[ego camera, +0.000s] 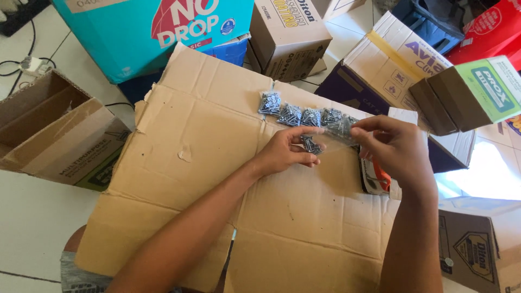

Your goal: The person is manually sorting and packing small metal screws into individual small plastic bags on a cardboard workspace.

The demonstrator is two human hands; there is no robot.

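My left hand (286,152) and my right hand (394,145) together pinch a small clear plastic bag (332,134) stretched between them, with dark screws (310,144) bunched at its left end by my left fingers. Both hands hover over a flattened cardboard sheet (217,163). Just beyond the hands, several small clear bags of dark screws (293,113) lie in a row on the cardboard.
Under my right wrist sits an orange and white object (378,178). An open brown box (49,130) stands at the left. A teal box (141,30), brown cartons (287,38), a white and purple carton (388,59) and a green-faced box (477,92) ring the far side. Another brown box (477,249) is at bottom right.
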